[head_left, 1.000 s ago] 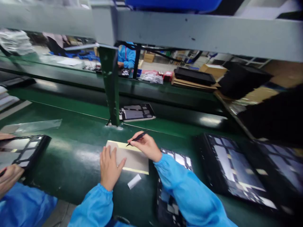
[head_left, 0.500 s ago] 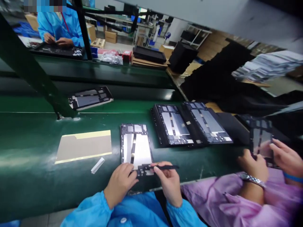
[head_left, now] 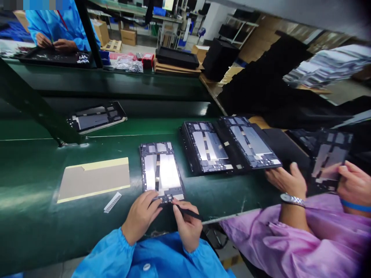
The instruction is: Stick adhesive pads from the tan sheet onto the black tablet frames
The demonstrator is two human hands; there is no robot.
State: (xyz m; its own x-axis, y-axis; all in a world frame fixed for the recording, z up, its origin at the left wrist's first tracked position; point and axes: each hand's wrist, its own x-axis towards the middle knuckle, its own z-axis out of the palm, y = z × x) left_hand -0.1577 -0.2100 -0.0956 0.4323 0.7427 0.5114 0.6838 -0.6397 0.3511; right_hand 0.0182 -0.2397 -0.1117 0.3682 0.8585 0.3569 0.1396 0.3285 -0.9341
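Note:
In the head view an opened tablet (head_left: 162,170) lies on the green bench in front of me, its silver inner plates and black strip exposed. My left hand (head_left: 142,212) holds its lower left corner, with the fingers on the bottom edge. My right hand (head_left: 188,226) is closed around a slim black tool that looks like tweezers (head_left: 189,213). The tip of this tool is at the tablet's bottom edge, hidden by the fingers. Left of the tablet are a small white label strip (head_left: 113,202) and a grey-brown sheet with yellow edges (head_left: 94,180).
Two more opened tablets (head_left: 207,148) lie in black trays to the right. A co-worker in a pink sleeve (head_left: 304,247) holds another tablet (head_left: 329,158). One tablet (head_left: 98,116) lies farther back, beside a slanted green post (head_left: 37,104). Across the bench sits a person in blue (head_left: 58,27).
My right hand has moved left along the tablet's bottom edge, and the tool's back end now tilts down. The co-worker's left hand has left the held tablet and reached toward the nearer tray.

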